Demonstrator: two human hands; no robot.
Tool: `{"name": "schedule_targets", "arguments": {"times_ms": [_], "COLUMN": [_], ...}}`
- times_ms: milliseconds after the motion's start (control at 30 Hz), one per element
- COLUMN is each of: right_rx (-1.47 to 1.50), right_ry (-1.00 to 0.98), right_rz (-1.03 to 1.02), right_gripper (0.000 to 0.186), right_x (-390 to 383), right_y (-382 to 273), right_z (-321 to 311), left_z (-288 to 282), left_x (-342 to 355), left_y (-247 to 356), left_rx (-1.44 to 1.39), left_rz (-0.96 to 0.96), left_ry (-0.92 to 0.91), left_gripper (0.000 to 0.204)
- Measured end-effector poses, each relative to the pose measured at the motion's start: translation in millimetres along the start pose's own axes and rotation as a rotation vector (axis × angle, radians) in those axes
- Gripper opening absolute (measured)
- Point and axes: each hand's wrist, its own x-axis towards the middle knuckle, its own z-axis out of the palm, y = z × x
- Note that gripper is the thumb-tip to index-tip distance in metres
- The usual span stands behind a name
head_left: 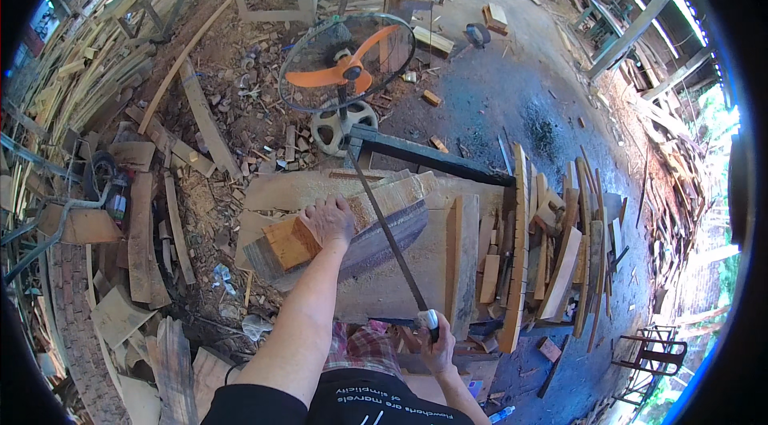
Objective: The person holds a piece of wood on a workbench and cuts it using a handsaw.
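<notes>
My left hand bears down on a thick wooden block, its fingers bent over the far edge. In my right hand, near my lap, is the pale grip of a handsaw. The saw's long, narrow dark blade slants away to the far left and crosses the wood just right of my left hand; its teeth cannot be made out. Beyond the blade the pale wood continues to the right. Beneath lies a greyish plank on a dusty board.
A fan with orange blades stands beyond the work. A dark beam runs right from its base. Upright boards and offcuts crowd the right side; scrap wood and rubble lie left. A metal chair is at far right.
</notes>
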Motion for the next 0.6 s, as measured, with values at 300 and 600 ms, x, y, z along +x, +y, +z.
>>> {"name": "schedule_targets", "arguments": {"times_ms": [300, 600], "right_rx": [-0.098, -0.106], "right_ry": [-0.061, -0.001], "right_rz": [0.102, 0.11], "right_gripper": [0.034, 0.031], "right_x": [77, 48], "right_y": [2, 8], "right_z": [43, 28], "left_z": [-12, -15], "left_x": [5, 10], "left_y": [6, 15], "left_rx": [0.03, 0.064], "left_rz": [-0.022, -0.038], "left_ry": [-0.035, -0.037], "left_gripper": [0.04, 0.039]}}
